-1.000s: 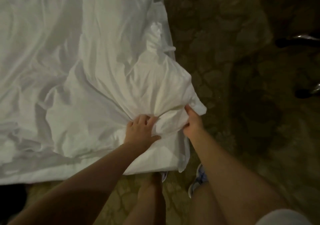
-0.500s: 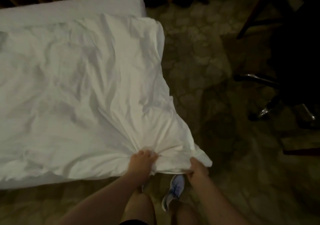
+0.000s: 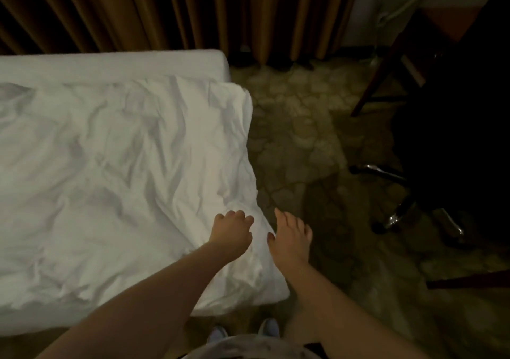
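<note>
Carpet (image 3: 303, 151): patterned and dim. It fills the right half of the view and runs under the bed's near edge.
Bed (image 3: 110, 63): white, on the left. A bare strip of mattress shows along its far edge.
Duvet (image 3: 124, 165): white and much creased. It lies spread flat over the bed, and its right edge hangs just past the bed's side. The near right corner lies between the two forearms.
Curtain (image 3: 165, 8): brown pleats across the top, behind the bed.
Chair (image 3: 455, 138): dark, at far right, well apart from the bed. Its chrome base (image 3: 394, 218) catches the light.
Wooden leg (image 3: 386, 63): slanted, beside the chair at upper right.
Left grip (image 3: 231, 234): this hand is over the duvet near its right edge, fingers loosely curled, with no cloth held. Cannot tell whether the fingertips touch the fabric.
Right grip (image 3: 291, 237): this hand is just beside the duvet's right edge, over the carpet. Fingers are straight and slack, the thumb is toward the cloth, and it holds nothing.
Shoes (image 3: 269, 328): pale toes on the carpet at bottom centre, just below the duvet's corner.
</note>
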`<state>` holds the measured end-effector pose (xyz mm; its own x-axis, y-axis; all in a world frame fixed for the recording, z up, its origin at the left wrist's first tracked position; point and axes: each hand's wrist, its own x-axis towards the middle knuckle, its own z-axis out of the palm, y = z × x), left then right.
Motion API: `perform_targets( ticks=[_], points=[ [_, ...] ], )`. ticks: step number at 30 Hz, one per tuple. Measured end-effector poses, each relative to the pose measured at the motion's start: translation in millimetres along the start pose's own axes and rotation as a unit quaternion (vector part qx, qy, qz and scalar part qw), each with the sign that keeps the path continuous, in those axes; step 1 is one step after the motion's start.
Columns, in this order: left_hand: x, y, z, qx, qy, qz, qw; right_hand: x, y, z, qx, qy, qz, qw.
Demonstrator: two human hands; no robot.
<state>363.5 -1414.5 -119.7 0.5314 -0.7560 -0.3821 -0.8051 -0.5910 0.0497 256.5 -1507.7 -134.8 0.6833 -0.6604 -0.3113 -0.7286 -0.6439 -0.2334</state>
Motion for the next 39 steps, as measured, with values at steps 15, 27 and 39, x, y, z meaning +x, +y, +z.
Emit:
perform_targets(
  ticks=[15, 27, 39],
  points=[
    [165.6, 66.5, -98.3, -0.116, 0.022, -0.234, 0.965, 231.1, 90.7, -153.7, 0.009, 0.007, -0.159, 0.987],
    [298.8, 17.2, -143.5, -0.2, 0.068, -0.387, 0.898, 418.5, 35.4, -170.3, -0.043, -0.168, -0.292, 0.941],
    [476.0, -74.9, -173.1, -0.245, 0.025, -0.445, 0.861, 642.4, -64.4, -160.5, -0.133, -0.238, -0.318, 0.908]
  ],
)
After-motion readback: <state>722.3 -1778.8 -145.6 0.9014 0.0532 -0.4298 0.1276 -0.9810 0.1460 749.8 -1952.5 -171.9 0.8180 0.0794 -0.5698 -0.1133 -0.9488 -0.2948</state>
